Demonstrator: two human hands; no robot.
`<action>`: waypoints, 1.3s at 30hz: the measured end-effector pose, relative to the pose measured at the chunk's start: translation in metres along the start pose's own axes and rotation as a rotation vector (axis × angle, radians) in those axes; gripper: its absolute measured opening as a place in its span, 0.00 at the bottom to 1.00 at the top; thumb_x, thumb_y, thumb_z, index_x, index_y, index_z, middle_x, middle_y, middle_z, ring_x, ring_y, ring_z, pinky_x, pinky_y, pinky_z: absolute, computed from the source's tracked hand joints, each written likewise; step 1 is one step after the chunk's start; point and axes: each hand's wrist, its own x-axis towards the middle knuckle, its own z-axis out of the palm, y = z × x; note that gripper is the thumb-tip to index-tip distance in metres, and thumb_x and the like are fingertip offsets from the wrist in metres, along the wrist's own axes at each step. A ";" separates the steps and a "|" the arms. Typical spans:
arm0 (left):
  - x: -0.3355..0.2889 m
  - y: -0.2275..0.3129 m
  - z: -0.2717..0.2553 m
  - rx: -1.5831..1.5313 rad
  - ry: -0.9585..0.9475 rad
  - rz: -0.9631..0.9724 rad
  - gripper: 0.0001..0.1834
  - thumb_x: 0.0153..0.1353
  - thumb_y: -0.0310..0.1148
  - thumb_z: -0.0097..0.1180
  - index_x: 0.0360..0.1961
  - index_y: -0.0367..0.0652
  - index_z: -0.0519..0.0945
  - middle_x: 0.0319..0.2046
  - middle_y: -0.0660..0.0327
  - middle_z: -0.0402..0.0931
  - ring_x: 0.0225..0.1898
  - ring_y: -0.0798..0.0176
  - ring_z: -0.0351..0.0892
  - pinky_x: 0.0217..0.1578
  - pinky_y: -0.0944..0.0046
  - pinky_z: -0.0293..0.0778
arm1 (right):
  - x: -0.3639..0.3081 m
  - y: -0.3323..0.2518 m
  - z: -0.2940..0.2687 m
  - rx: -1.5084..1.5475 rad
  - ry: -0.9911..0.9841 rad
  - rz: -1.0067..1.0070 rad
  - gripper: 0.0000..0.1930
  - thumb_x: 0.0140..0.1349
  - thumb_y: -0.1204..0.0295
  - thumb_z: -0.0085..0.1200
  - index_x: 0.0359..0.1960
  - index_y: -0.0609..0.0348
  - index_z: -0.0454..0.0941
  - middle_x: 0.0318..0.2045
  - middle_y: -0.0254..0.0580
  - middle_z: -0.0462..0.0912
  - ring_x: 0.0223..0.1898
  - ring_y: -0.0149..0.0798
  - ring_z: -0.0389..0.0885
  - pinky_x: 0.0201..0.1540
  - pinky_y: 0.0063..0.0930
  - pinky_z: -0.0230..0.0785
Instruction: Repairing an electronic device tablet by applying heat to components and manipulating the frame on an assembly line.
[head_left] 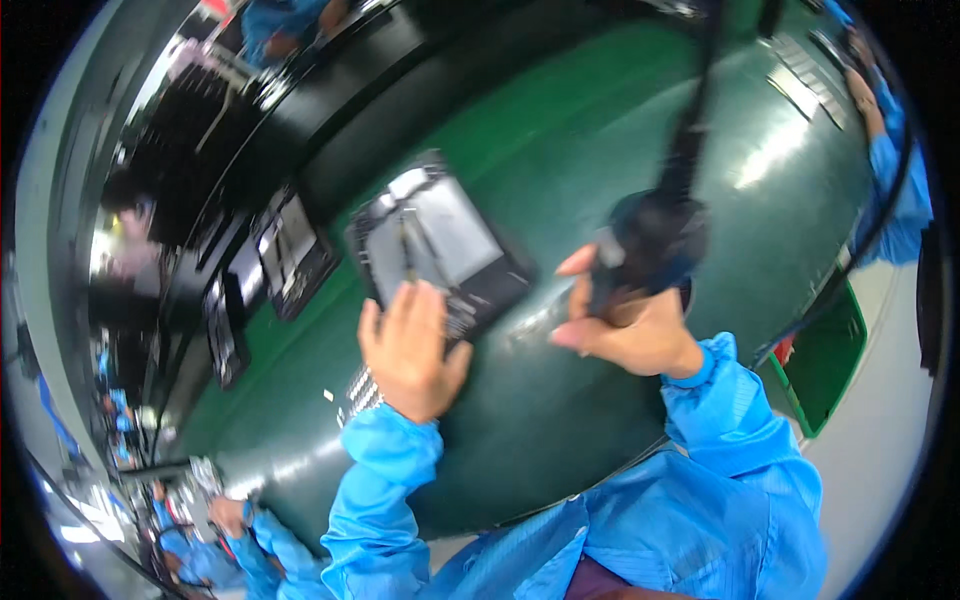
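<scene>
A dark flat device with a pale grey panel (450, 228) lies tilted on the green table, with two thin dark strips across the panel. My left hand (408, 355) rests at its near edge, fingers stretched out over it, the hand open. To the right, my right hand (640, 335) is curled, its thumb and fingers bent toward each other. A blurred black rounded thing (655, 240) at the lower end of a black upright arm (690, 130) covers part of these fingers. What the right hand grips is hidden.
Two similar devices (292, 250) (225, 330) stand along the left. Small pale parts (362, 388) lie by my left wrist. Pale strips (800, 85) sit at the far right near another person's arm (868, 110). A green bin (825, 370) is below the right edge. Another person's hand (228, 515) shows lower left.
</scene>
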 end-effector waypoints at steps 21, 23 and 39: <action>-0.131 0.078 -0.014 -0.932 0.121 -0.408 0.28 0.47 0.16 0.54 0.53 0.39 0.71 0.59 0.44 0.60 0.64 0.39 0.52 0.61 0.45 0.52 | 0.000 0.019 0.014 -0.274 0.054 -0.204 0.22 0.47 0.80 0.57 0.45 0.65 0.64 0.18 0.38 0.72 0.19 0.29 0.70 0.23 0.20 0.62; -0.126 0.058 -0.016 -0.998 0.178 -0.528 0.29 0.46 0.22 0.62 0.53 0.37 0.71 0.59 0.43 0.59 0.64 0.43 0.51 0.61 0.51 0.54 | 0.004 0.021 0.019 -0.256 0.067 -0.190 0.21 0.49 0.80 0.58 0.45 0.65 0.65 0.19 0.38 0.72 0.19 0.28 0.71 0.23 0.20 0.63; -0.051 0.020 0.046 -0.881 0.512 -0.672 0.34 0.44 0.10 0.36 0.57 0.36 0.64 0.61 0.44 0.57 0.63 0.47 0.54 0.57 0.62 0.61 | -0.002 0.019 0.014 -0.314 0.113 -0.184 0.20 0.51 0.77 0.57 0.45 0.64 0.66 0.19 0.35 0.71 0.21 0.27 0.70 0.28 0.19 0.62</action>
